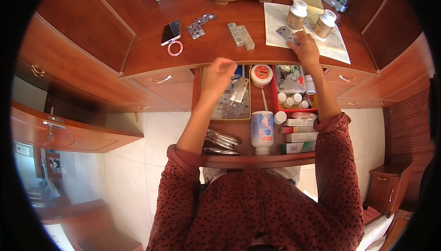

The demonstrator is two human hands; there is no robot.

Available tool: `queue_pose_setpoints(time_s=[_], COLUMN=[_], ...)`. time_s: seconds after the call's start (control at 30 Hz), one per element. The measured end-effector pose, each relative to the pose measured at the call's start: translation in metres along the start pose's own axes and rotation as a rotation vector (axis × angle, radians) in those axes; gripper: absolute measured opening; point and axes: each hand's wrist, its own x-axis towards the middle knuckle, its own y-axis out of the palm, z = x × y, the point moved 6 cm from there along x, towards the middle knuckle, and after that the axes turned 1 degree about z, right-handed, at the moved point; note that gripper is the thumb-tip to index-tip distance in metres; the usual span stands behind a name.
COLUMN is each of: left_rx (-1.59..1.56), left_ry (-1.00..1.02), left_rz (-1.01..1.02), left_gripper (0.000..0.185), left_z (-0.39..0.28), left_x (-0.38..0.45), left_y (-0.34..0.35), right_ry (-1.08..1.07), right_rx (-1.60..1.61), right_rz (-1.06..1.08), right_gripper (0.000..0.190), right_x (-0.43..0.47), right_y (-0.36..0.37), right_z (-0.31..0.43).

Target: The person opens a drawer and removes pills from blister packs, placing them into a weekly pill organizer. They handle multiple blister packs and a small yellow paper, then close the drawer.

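My right hand (pixel 306 49) is over the papers on the desk, thumb and fingers at the near right end of a blister pack of tablets (pixel 286 34). Two supplement bottles with white caps, one (pixel 297 15) directly behind the pack and another (pixel 324 24) to its right, stand on the sheets (pixel 274 16). My left hand (pixel 220 77) hovers, slightly blurred, above the drawer's left side with curled fingers; whether anything is pinched there is unclear. Below it, a tray (pixel 248 113) holds used blister packs (pixel 239 89). Two weekly pill organizers (pixel 241 35) lie mid-desk.
A smartphone (pixel 171 32) with a pink ring (pixel 175 48) and more blister packs (pixel 196 30) lie at left. The open drawer (pixel 246 123) holds a large white bottle (pixel 262 130), a red basket (pixel 275 104) of small bottles, medicine boxes (pixel 301 137) and foil sachets (pixel 222 139).
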Motion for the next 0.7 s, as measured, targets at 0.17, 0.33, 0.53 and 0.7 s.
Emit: queue_pose_setpoints(time_s=[0.17,0.33,0.53,0.7], left_rx=[-0.137,-0.202,-0.330,-0.131], left_ry=[-0.065,-0.093,-0.031,-0.069], left_rz=[0.105,0.121,0.255,0.383], left_gripper=[0.020,0.023,0.031,0.020], left_z=[0.007,0.007,-0.010,0.001], left_x=[-0.015,-0.021,-0.030,-0.032], left_y=[0.014,0.020,0.029,0.021], right_ry=[0.007,-0.226,-0.265,-0.322], right_rx=[0.123,0.157,0.415,0.666], right_rz=[-0.061,-0.204,0.081,0.371], right_gripper=[0.045,0.045,0.050,0.054], right_x=[-0.015,-0.058,-0.114,-0.144], right_y=[-0.021,-0.051,-0.044,-0.023], right_z=[0.010,0.053,0.087,0.104])
